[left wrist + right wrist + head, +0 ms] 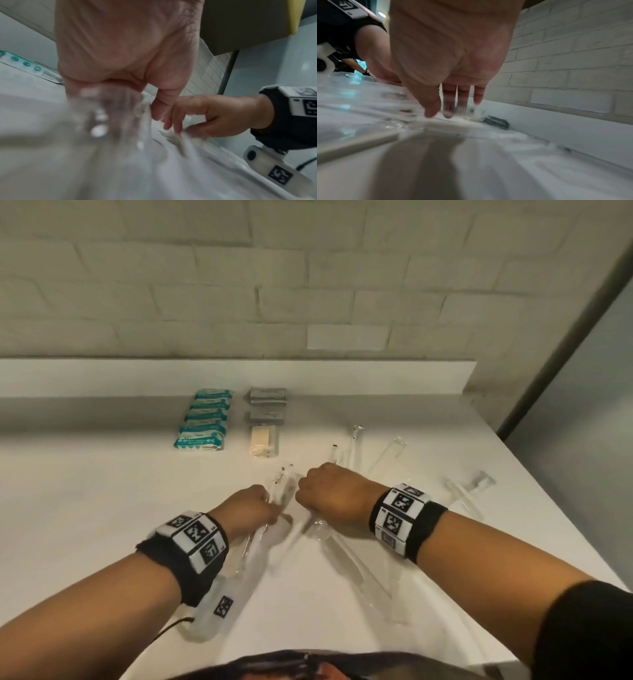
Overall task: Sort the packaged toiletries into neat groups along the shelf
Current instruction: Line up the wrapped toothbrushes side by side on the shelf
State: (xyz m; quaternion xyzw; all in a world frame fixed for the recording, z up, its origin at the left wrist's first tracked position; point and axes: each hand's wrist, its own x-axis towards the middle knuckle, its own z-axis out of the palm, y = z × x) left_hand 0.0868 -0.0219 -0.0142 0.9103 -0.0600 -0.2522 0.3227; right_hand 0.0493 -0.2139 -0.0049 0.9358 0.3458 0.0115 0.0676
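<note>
Several long clear-wrapped toothbrush packets lie fanned across the white shelf (85, 491). My left hand (270, 501) grips a bundle of them (250, 546); in the left wrist view its fingers (120, 83) curl round the blurred clear bundle (109, 111). Just to its right, my right hand (308, 491) pinches another clear packet (346, 553) between thumb and fingertips (447, 114), its hold also seen in the left wrist view (181, 128). At the back stand a row of teal tissue packs (203, 422), grey sachets (267, 398) and a cream soap packet (263, 440).
More loose clear packets lie beyond and right of my hands (356, 446) (469, 487). A raised white ledge (239, 371) and a brick wall (308, 285) close off the back. The shelf's right edge (555, 508) runs diagonally down to my right arm.
</note>
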